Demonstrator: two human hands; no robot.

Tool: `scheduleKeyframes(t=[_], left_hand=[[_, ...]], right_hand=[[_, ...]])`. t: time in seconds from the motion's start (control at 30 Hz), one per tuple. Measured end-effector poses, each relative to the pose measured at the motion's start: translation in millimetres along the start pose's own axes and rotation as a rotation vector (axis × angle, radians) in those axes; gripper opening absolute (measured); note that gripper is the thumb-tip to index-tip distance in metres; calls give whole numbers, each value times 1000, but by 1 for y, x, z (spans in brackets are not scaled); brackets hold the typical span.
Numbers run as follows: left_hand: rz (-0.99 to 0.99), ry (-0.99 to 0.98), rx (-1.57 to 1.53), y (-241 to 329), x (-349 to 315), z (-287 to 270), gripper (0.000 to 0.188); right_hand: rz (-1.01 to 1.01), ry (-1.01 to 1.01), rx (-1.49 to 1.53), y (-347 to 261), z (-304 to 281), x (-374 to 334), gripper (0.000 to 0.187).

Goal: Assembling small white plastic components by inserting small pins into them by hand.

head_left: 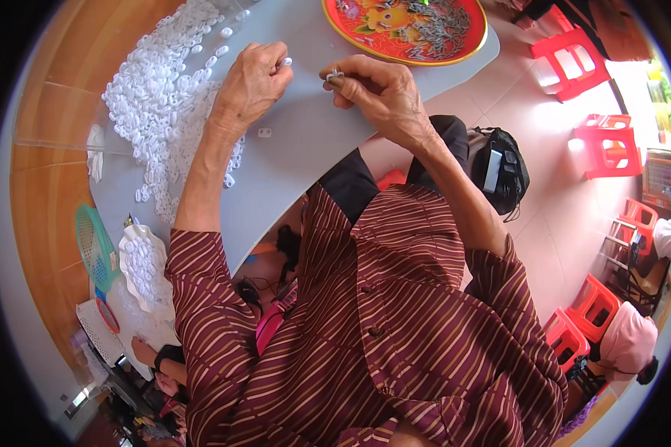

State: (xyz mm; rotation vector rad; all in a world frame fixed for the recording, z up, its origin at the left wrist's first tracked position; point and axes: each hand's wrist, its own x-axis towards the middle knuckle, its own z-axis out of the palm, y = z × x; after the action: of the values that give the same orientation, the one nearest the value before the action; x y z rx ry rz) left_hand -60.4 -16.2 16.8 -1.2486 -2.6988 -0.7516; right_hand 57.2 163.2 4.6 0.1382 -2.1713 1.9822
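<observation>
My left hand (250, 86) is closed over the table, pinching a small white oval plastic piece (286, 62) between thumb and fingertips. To its right, my right hand (384, 93) holds a small greyish metal piece (334, 74) between thumb and forefinger; its exact shape is too small to tell. The two hands are apart. A big heap of white plastic pieces (145, 97) spreads left of my left arm. One loose white piece with two holes (265, 132) lies below my left hand. Beyond my right hand stands a round red tray (354, 37) holding many small grey metal pieces (455, 33).
The grey table (291, 167) curves round in front of me. On the left are a white dish (145, 268) of white pieces and a green mesh basket (95, 246). A black bag (503, 175) and red stools (570, 63) stand right. Other people sit nearby.
</observation>
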Motion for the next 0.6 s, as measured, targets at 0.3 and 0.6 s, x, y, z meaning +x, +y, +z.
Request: scheduleKeyframes(t=[0.3, 0.6], left_hand=[[-338, 172, -971, 43, -12, 17, 22], [-408, 161, -1189, 52, -21, 19, 20]], right_hand=[[-79, -14, -100, 7, -4, 4, 15], [-32, 108, 83, 3, -1, 1, 12]])
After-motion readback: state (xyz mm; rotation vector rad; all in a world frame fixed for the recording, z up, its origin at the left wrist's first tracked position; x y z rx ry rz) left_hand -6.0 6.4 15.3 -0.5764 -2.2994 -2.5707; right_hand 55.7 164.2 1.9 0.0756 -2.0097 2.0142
